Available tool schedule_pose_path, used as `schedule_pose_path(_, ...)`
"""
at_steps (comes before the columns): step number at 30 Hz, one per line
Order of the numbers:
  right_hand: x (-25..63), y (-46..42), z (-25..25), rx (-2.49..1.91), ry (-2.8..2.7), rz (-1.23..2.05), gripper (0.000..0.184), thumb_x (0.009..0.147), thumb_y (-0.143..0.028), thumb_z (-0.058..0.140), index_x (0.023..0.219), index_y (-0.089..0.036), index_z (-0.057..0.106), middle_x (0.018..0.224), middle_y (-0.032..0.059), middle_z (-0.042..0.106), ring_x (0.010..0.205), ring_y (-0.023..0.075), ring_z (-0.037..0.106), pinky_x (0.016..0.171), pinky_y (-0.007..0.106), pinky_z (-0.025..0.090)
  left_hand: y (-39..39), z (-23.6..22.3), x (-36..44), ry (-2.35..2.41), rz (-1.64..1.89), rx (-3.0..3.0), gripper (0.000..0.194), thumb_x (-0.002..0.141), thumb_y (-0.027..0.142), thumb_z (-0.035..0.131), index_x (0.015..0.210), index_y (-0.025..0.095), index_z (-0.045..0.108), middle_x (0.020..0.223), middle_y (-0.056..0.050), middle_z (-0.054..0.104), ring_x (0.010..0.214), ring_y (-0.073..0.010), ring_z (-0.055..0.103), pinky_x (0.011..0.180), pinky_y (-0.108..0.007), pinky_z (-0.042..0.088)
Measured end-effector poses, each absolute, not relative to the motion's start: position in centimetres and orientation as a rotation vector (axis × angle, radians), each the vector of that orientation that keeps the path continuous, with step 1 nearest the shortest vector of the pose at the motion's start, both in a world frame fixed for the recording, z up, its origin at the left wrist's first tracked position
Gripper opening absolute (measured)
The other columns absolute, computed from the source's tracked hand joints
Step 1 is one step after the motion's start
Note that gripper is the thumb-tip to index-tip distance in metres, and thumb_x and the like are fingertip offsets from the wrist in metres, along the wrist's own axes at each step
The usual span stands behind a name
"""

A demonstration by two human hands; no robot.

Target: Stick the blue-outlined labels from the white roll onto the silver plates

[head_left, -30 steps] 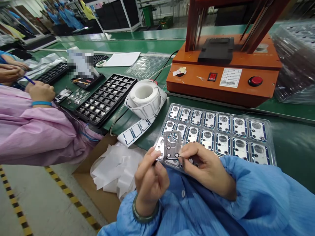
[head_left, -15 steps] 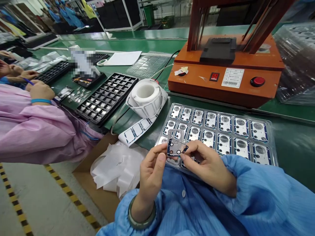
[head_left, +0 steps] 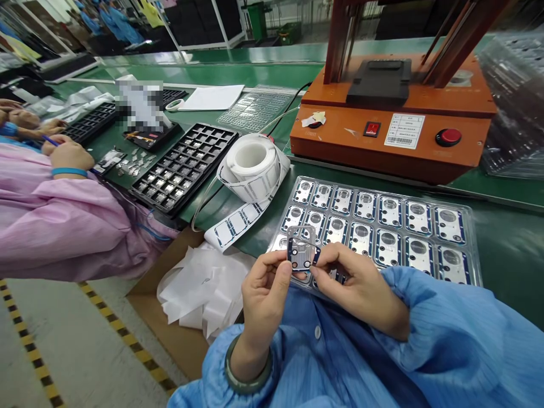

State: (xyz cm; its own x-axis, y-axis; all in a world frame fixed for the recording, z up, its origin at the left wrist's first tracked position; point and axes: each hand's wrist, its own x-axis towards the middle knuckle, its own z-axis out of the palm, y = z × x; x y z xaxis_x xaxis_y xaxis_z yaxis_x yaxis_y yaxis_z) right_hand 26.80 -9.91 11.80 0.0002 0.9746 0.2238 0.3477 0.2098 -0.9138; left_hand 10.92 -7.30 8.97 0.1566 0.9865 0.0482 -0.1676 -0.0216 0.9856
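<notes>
Both of my hands pinch one small silver metal plate (head_left: 302, 254) with a dark blue border, held above the near left corner of a clear tray (head_left: 471, 249). My left hand (head_left: 266, 292) grips its left edge with thumb and fingertips. My right hand (head_left: 355, 286) grips its right edge the same way. The tray holds rows of like plates in blue-edged pockets. Both arms wear blue sleeves, and a green bangle sits on my left wrist.
A white label roll (head_left: 251, 164) trails a strip of labels left of the tray. Behind stands an orange press machine (head_left: 391, 119). A black compartment tray (head_left: 182, 167) lies further left. A person in a pink sleeve (head_left: 59, 221) works there. A cardboard box (head_left: 170, 334) holds white backing paper.
The plate has been turned over between my fingers, from its plain face to the blue-bordered face, and brought slightly lower. My hands have moved closer together on it.
</notes>
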Motion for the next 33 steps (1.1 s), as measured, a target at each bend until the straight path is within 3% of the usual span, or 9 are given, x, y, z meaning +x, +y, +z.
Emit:
schedule_pose_path(19, 26.84, -10.07, 11.77, -1.246, -1.576, 0.853, 0.010, 0.082, -0.009, 0.056, 0.080, -0.019, 0.054, 0.069, -0.0039, 0.055, 0.058, 0.0065, 0.052, 0.055, 0.017, 0.042, -7.64, 8.82, 10.69, 0.936, 1.239, 1.254, 0.013, 0.088, 0.026, 0.057, 0.100, 0.021, 0.060, 0.068, 0.002, 0.066, 0.056, -0.0094, 0.063, 0.058, -0.020, 0.055)
schedule_pose_path(33, 26.82, -10.25, 11.69, -1.204, -1.645, 0.929, 0.010, 0.083, -0.010, 0.054, 0.079, -0.019, 0.054, 0.071, -0.0021, 0.056, 0.061, 0.0086, 0.051, 0.057, 0.020, 0.041, -7.66, 9.03, 10.92, 1.048, 1.296, 1.430, 0.007, 0.090, 0.026, 0.054, 0.090, 0.020, 0.057, 0.062, 0.004, 0.060, 0.047, -0.0073, 0.057, 0.043, -0.015, 0.044)
